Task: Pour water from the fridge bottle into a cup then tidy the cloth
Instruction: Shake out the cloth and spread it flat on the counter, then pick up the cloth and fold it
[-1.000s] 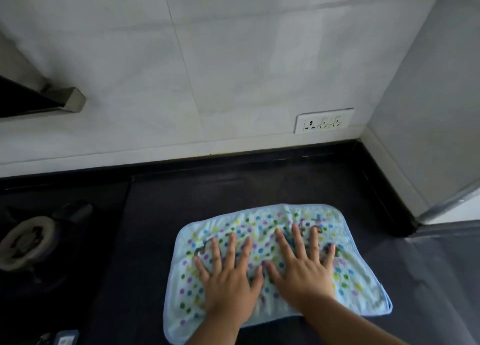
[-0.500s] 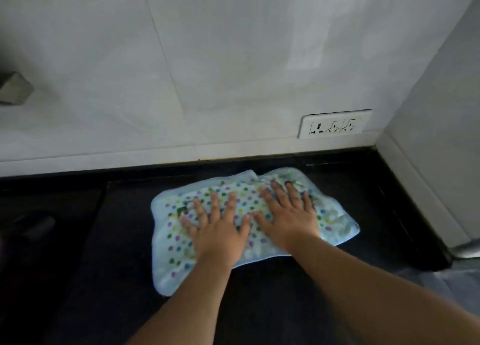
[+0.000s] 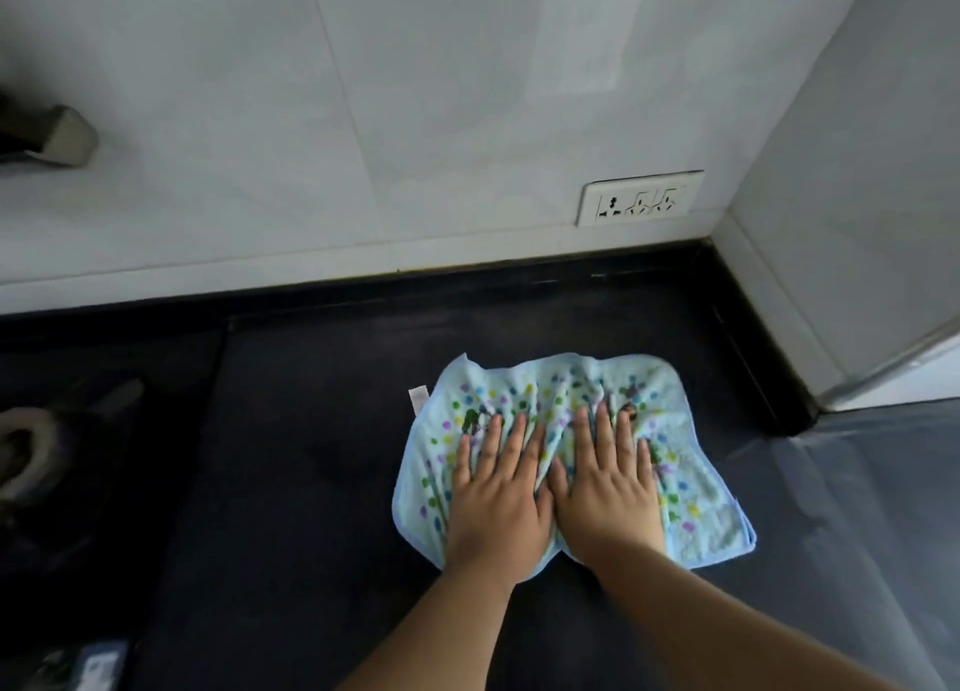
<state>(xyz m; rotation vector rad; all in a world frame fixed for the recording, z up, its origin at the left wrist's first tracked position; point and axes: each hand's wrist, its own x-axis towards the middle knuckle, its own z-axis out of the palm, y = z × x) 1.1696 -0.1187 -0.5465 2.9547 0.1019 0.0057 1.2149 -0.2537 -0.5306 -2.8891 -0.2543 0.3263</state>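
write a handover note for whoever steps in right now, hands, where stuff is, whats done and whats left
Left hand: flat, fingers straight, pressing on the cloth.
Right hand: the same, beside the left, thumbs nearly touching.
Cloth: dotted, light blue, bunched under both palms on the dark counter, near the corner below the wall socket.
Bottle and cup: not in view, so pouring cannot be confirmed.
Left: smooth or fold the cloth and set it tidy.

cloth (image 3: 696,503) | pale blue, dotted | rumpled | flat on dark counter (image 3: 311,456)
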